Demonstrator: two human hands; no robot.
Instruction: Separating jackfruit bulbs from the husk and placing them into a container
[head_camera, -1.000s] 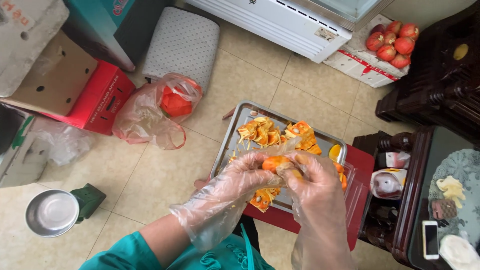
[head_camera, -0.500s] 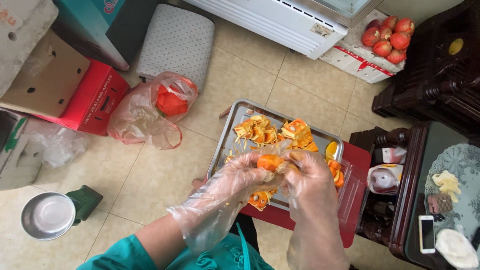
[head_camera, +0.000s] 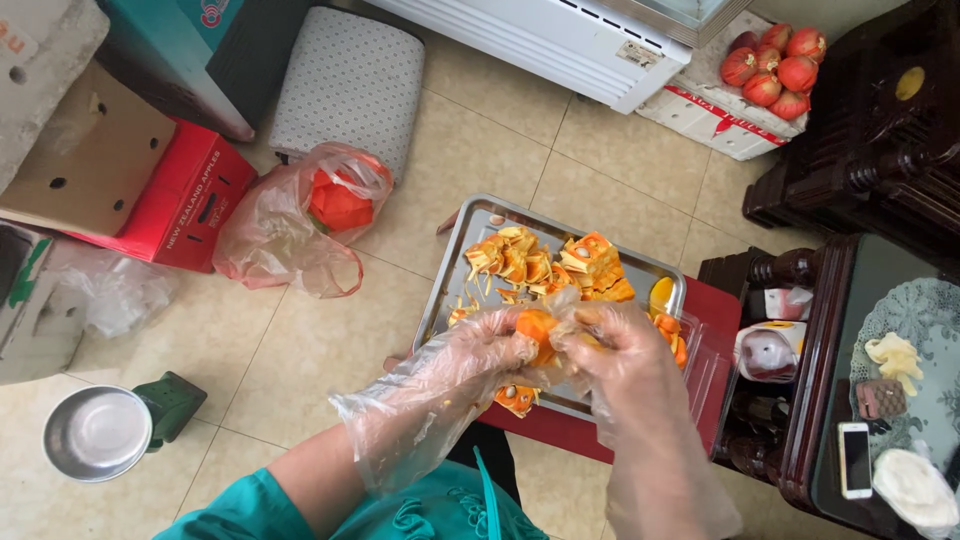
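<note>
Beige tiled floor, seen from above. A rectangular steel tray of orange fruit pieces rests on a low red stool, catching scraps. Above it, the plastic-gloved left hand and right hand together pinch one orange fruit segment, steadying it between both sets of fingertips.

Two gloved hands, left hand and right hand, around an orange fruit piece above a steel tray.

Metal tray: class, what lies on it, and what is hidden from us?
On the metal tray lie orange fruit pieces. The gloved left hand and right hand, gripping one orange piece, cover its near part.
</note>
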